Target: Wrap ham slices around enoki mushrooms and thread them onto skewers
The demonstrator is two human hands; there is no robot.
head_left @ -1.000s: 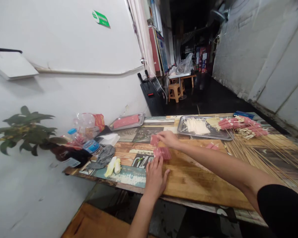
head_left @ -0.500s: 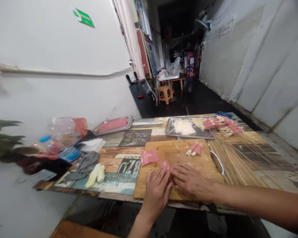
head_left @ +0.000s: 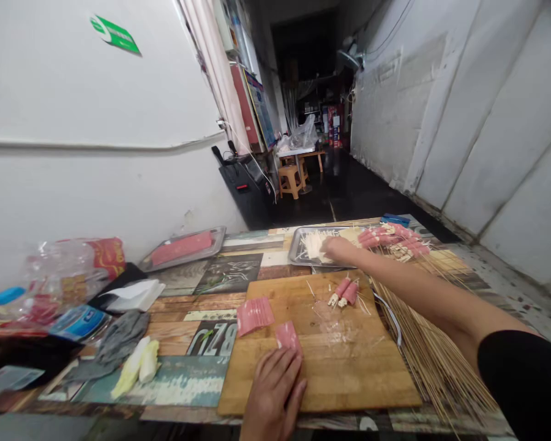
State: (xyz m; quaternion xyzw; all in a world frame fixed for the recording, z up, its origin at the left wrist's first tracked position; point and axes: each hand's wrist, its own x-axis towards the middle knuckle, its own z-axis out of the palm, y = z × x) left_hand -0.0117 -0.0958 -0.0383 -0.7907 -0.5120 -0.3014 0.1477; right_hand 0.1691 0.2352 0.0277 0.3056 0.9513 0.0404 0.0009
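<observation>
My left hand (head_left: 275,387) lies on the wooden cutting board (head_left: 349,376), fingers stretched out, its tips on the near end of a thin pink meat slice (head_left: 288,339). A stack of pink meat slices (head_left: 255,315) is just beyond it to the left. My right hand (head_left: 337,250) reaches over the metal tray (head_left: 296,252), at a heap of thin white strands like enoki mushrooms (head_left: 313,244); its fingers are hidden in or behind the heap. Two rolled meat skewers (head_left: 344,292), white ends showing, rest on the board's far right.
Bamboo skewers (head_left: 434,352) spread along the right, with finished meat rolls (head_left: 390,236) behind. On the left are another tray with pink meat (head_left: 182,248), a grey cloth (head_left: 119,343), pale cabbage leaves (head_left: 138,367) and plastic bottles (head_left: 62,275).
My right hand has left the meat slice on the board and moved forward to the white strands in the tray. My left hand stays at the slice. The camera view has shifted.
</observation>
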